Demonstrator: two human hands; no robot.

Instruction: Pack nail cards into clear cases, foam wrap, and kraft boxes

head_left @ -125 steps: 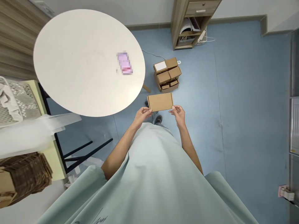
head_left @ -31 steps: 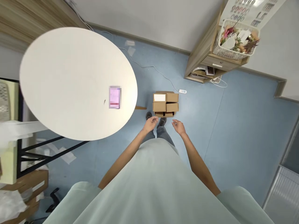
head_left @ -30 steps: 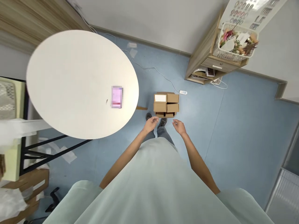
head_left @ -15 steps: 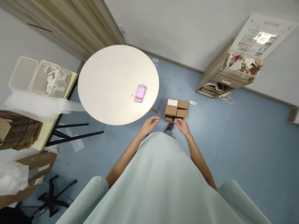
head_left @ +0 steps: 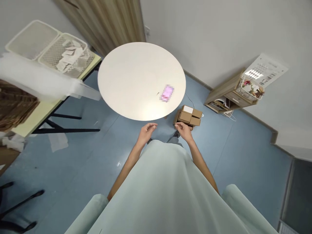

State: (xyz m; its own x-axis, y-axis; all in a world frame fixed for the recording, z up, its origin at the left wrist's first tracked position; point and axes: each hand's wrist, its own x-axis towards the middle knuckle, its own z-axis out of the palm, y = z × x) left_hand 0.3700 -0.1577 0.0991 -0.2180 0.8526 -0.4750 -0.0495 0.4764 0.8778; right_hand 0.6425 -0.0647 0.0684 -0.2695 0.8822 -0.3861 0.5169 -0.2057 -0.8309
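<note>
My left hand (head_left: 145, 132) hovers just below the near edge of a round white table (head_left: 131, 74). Its fingers are loosely bent, the thumb is a little apart, and I see nothing in it. To the right, my right hand (head_left: 184, 131) is held in the air with half-curled fingers, also with nothing visible in it. Beyond it stacked brown cardboard boxes (head_left: 186, 117) stand on the floor. A pink and lilac item (head_left: 167, 93), blurred into pixels, lies on the table's right side. Beside it is a tiny dark thing (head_left: 158, 93) too small to name.
At left a yellow-topped table (head_left: 92, 65) bears white plastic baskets (head_left: 84, 45), white wrapping and a brown stack (head_left: 19, 100). A wooden cabinet (head_left: 227, 87) with a flower-filled basket (head_left: 248, 92) stands by the right wall. Black chair legs (head_left: 21, 201) are at lower left.
The view has turned, so the round table and pink item sit farther right in it. My hands remain raised apart, with a wider gap between them and the cardboard boxes beyond my right hand.
</note>
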